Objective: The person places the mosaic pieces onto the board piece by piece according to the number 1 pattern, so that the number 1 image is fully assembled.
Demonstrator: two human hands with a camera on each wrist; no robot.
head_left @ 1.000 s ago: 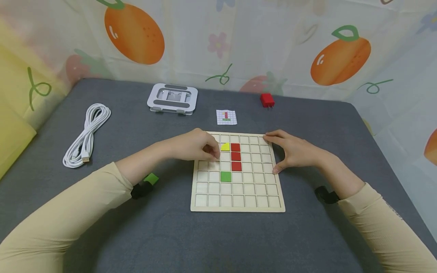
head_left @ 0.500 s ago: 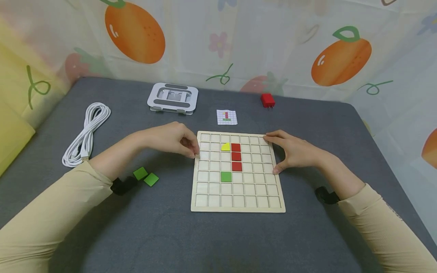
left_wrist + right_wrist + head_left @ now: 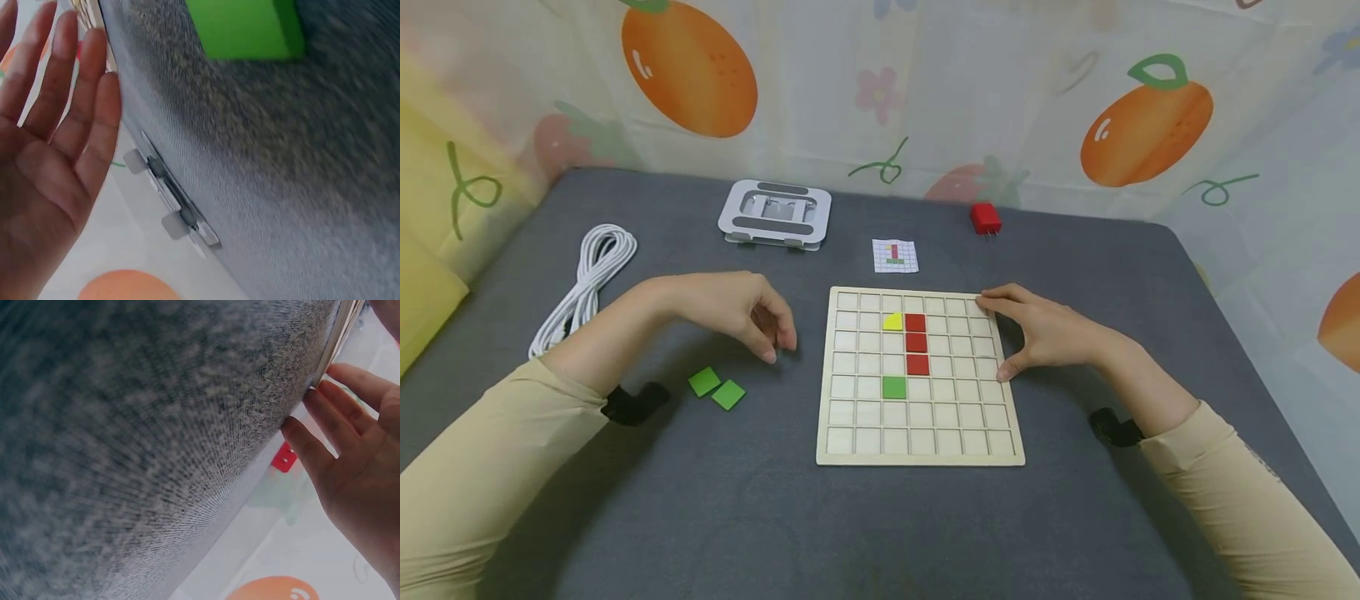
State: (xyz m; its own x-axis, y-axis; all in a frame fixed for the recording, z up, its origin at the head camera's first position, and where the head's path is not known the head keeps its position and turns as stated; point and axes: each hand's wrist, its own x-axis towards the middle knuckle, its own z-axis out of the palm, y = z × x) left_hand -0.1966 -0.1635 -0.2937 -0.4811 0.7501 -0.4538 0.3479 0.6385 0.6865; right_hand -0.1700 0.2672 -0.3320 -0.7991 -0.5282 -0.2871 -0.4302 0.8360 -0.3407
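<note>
A pale wooden grid board (image 3: 920, 459) lies on the dark table. Set in its cells are three red square tiles (image 3: 916, 342), a yellow tile (image 3: 892, 322) with one slanted side and a green square tile (image 3: 894, 387). My left hand (image 3: 733, 310) hovers left of the board with loosely bent fingers and nothing in them. Below it, two loose green tiles (image 3: 704, 382) lie side by side; one green tile (image 3: 247, 28) shows close up in the left wrist view. My right hand (image 3: 1051, 332) touches the board's right edge with spread thumb and fingers, straight in the right wrist view.
Behind the board lies a small paper card (image 3: 895, 257) printed with a coloured grid pattern. A folded white stand (image 3: 776, 214), a red plug adapter (image 3: 985, 218) and a bundled white cable (image 3: 597, 271) are farther out. A fruit-print curtain (image 3: 820, 100) hangs behind the table.
My left hand has moved left, from over the board to above the table, uncovering the board's left columns and both loose green tiles. My right hand has stayed at the board's edge.
</note>
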